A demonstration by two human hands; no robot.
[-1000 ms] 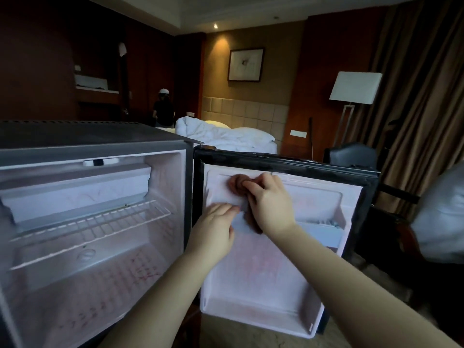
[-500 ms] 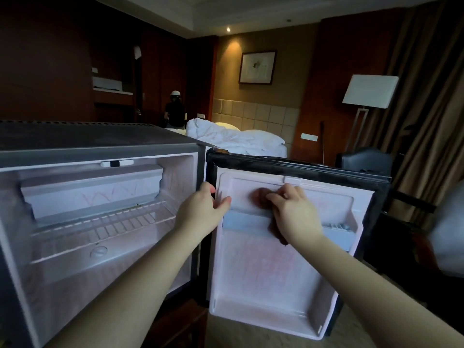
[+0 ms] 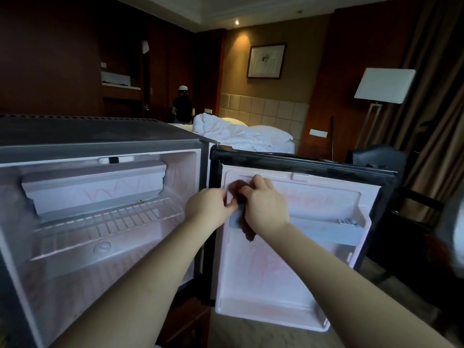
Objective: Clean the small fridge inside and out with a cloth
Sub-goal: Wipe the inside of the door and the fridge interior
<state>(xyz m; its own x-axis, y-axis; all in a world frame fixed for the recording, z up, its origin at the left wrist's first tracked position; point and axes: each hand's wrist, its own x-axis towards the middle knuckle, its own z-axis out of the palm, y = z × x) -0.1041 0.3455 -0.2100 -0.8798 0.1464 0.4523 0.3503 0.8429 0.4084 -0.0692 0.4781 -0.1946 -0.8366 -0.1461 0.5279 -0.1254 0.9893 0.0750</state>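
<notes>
Grey metal across the top of the small fridge (image 3: 100, 136) at far left, cabinet wide open toward the camera. White and faintly pink-marked inside: freezer box (image 3: 95, 187) up top, wire shelf (image 3: 108, 222) just beneath, round dial (image 3: 101, 246) below the shelf's front edge. Far behind, past the cabinet's back corner, a person (image 3: 182, 106) in dark clothes and a white cap. Nearer, left hand (image 3: 208, 209) raised at the hinge-side edge of the door (image 3: 246, 285), fingers curled, thumb up, tips just beside the cloth (image 3: 236, 188); too blurred to tell whether pinching anything. Brown cloth bunched against the upper left of the door's white inner liner, one tail hanging down over the left end of the door shelf (image 3: 324, 229). Right hand (image 3: 266, 207) touching the left, knuckles up, fingers curled down around the cloth and pressing it to the liner. Door swung fully out, black gasket (image 3: 301, 163) along its top. Beyond it, rumpled white bed (image 3: 241, 136), framed picture (image 3: 266, 61) on the tan wall, dark chair (image 3: 376, 156), floor lamp (image 3: 384, 84) with a white shade, brown curtains (image 3: 439, 96) at far right.
</notes>
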